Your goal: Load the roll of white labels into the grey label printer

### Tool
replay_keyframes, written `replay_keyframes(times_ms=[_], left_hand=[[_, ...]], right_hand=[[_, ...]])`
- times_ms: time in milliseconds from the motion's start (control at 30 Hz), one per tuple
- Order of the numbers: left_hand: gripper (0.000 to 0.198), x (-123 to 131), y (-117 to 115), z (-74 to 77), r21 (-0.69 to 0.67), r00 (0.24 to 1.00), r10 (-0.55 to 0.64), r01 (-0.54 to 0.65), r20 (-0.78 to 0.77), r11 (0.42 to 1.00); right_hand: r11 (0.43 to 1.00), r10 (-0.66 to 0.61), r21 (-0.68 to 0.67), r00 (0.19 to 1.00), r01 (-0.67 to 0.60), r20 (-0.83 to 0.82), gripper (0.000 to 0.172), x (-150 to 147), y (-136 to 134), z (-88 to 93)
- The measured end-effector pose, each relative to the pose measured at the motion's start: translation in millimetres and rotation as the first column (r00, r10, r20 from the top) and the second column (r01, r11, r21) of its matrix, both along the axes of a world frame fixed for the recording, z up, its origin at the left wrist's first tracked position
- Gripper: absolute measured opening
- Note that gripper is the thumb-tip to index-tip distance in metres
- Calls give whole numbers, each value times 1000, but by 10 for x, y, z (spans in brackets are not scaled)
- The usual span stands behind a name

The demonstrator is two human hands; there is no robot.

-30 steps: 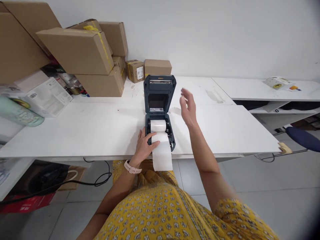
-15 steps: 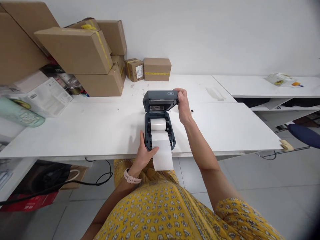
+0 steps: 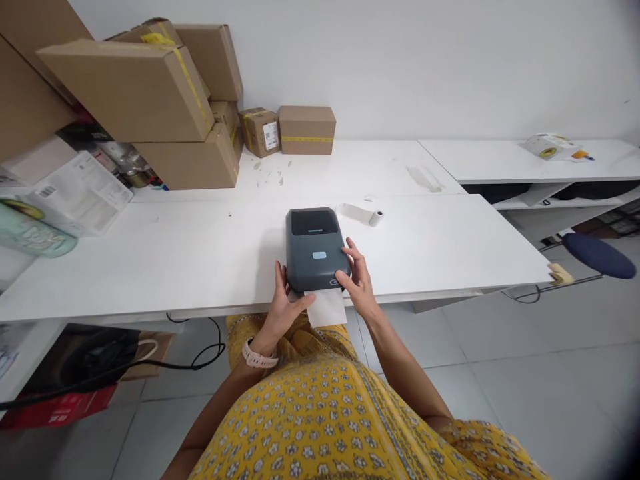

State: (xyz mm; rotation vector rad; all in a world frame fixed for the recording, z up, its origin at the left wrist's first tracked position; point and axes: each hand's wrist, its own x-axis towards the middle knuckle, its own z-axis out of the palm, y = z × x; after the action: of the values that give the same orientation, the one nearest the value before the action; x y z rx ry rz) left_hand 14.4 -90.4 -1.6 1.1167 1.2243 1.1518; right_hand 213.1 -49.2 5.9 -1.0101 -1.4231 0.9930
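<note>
A dark grey label printer (image 3: pixel 313 243) sits near the front edge of the white table with its lid down. A strip of white label paper (image 3: pixel 327 312) comes out of its front and hangs over the table edge. My left hand (image 3: pixel 286 307) grips the printer's front left corner, its thumb lying by the paper. On the right side, my right hand (image 3: pixel 361 283) holds the printer, thumb on top of the lid and fingers along the side. The paper roll inside is hidden by the lid.
A small paper roll (image 3: pixel 376 218) with a loose tail lies behind the printer to the right. Stacked cardboard boxes (image 3: pixel 150 93) and a green bottle (image 3: pixel 43 230) stand at the left. Two smaller boxes (image 3: pixel 307 127) are by the wall. A dark blue seat (image 3: pixel 597 255) is at the right.
My right hand has swung the printer's lid down from raised to shut and come down to its front right. My left hand has stayed at the front left corner.
</note>
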Motion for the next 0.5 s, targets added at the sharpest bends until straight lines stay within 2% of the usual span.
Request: replay_keyframes(times_ms=[100, 167, 333, 500], left_hand=[[108, 26, 49, 110, -56, 999, 52, -53, -11, 997], [97, 61, 100, 170, -55, 997, 73, -74, -21, 996], [75, 145, 195, 181, 13, 994, 107, -107, 10, 994], [74, 159, 193, 104, -5, 986, 167, -167, 12, 986]], right_hand=[[981, 9, -187, 986, -41, -169, 80, -38, 1, -97], [958, -1, -277, 970, -69, -244, 88, -57, 2, -112], [919, -25, -382, 951, -100, -310, 91, -100, -9, 0], [921, -93, -390, 967, -7, -237, 85, -149, -29, 65]])
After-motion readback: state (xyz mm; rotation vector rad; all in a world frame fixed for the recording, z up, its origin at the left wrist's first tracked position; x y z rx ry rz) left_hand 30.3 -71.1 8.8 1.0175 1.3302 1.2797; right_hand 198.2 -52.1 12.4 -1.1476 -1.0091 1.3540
